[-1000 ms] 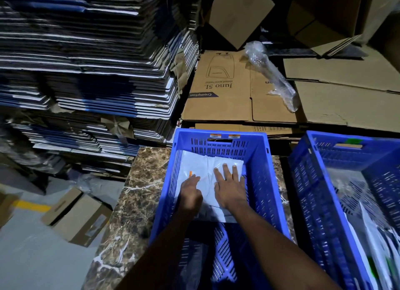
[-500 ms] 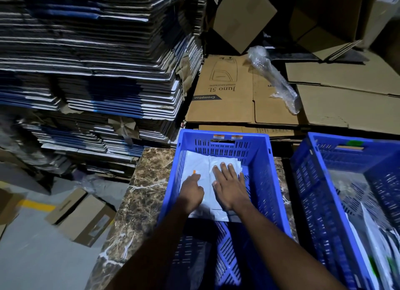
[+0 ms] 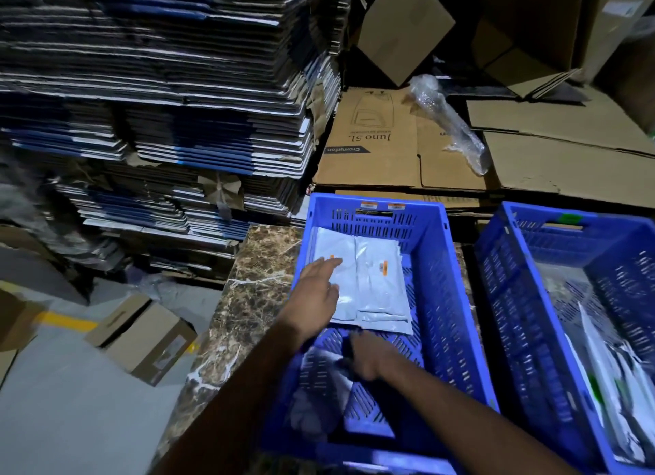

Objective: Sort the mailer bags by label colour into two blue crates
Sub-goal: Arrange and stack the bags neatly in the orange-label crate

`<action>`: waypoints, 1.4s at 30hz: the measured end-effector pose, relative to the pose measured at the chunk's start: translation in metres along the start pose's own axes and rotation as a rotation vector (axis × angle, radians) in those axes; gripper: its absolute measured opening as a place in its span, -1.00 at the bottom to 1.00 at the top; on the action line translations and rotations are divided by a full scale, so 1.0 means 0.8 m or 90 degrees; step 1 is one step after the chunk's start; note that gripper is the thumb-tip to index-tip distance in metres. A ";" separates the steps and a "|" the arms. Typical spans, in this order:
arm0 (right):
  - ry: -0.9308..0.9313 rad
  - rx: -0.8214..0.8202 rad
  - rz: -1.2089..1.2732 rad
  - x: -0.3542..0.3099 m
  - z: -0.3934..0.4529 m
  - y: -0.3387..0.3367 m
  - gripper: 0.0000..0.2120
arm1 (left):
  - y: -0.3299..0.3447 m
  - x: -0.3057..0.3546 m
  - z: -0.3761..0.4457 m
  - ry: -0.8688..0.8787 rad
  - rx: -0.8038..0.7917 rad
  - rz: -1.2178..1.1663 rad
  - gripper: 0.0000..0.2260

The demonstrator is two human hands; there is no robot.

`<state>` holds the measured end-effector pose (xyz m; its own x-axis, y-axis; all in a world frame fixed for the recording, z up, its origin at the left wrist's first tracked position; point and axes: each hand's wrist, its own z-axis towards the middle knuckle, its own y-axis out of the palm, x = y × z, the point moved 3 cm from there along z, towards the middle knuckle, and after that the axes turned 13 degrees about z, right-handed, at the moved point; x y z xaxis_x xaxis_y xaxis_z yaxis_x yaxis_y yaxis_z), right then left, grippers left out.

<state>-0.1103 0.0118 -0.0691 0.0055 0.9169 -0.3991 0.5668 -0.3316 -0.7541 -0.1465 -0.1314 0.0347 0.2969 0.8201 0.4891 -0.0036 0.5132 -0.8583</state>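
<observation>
Two white mailer bags with orange labels lie side by side in the far half of the left blue crate (image 3: 436,262): the left mailer bag (image 3: 336,248) and the right mailer bag (image 3: 381,290). My left hand (image 3: 315,292) reaches over the crate's left wall, fingers spread flat on the left bag. My right hand (image 3: 368,359) is low in the crate's near half, blurred, with curled fingers, beside a crumpled pale bag (image 3: 312,393). The right blue crate (image 3: 496,269) holds white bags with green labels (image 3: 602,368).
Both crates stand on a brown marble-patterned table (image 3: 255,297). Tall stacks of flattened cartons (image 3: 159,102) rise at the left. Flat brown cardboard (image 3: 372,148) and a bubble-wrap roll (image 3: 446,120) lie behind. A small box (image 3: 141,336) sits on the grey floor.
My right hand has pulled back off the right bag toward the crate's near half, uncovering its orange label. My left hand has shifted left and opened flat. The camera moved slightly.
</observation>
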 end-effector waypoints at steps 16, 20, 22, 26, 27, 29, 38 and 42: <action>-0.109 -0.003 0.226 -0.007 -0.037 -0.028 -0.89 | -0.021 -0.017 -0.047 -0.030 -0.006 0.046 -0.61; -0.170 0.024 0.221 -0.020 -0.054 -0.062 -0.75 | -0.026 -0.012 -0.043 -0.074 0.002 -0.018 -0.64; -0.191 0.086 0.266 -0.027 -0.058 -0.080 -0.78 | -0.031 -0.010 -0.043 -0.100 0.017 -0.092 -0.67; -0.265 0.196 0.344 -0.037 -0.074 -0.136 -0.81 | -0.045 0.000 -0.045 -0.152 0.059 -0.176 -0.70; -0.284 0.220 0.365 -0.039 -0.079 -0.151 -0.85 | -0.049 0.007 -0.047 -0.158 0.086 -0.175 -0.71; -0.319 0.271 0.421 -0.043 -0.092 -0.180 -0.89 | -0.057 0.019 -0.051 -0.159 0.163 -0.161 -0.74; -0.484 0.395 0.746 -0.065 -0.150 -0.230 -0.88 | -0.015 0.046 -0.064 -0.581 -0.068 -0.851 -0.62; -0.507 0.431 0.837 -0.051 -0.157 -0.214 -0.90 | 0.015 0.070 -0.069 -0.692 -0.279 -0.955 -0.48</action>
<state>-0.1038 0.0590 0.1419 -0.3559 -0.3044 -0.8836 0.0832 -0.9520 0.2944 -0.0772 -0.0930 0.0435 -0.8192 -0.3057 0.4852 -0.0897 0.9040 0.4180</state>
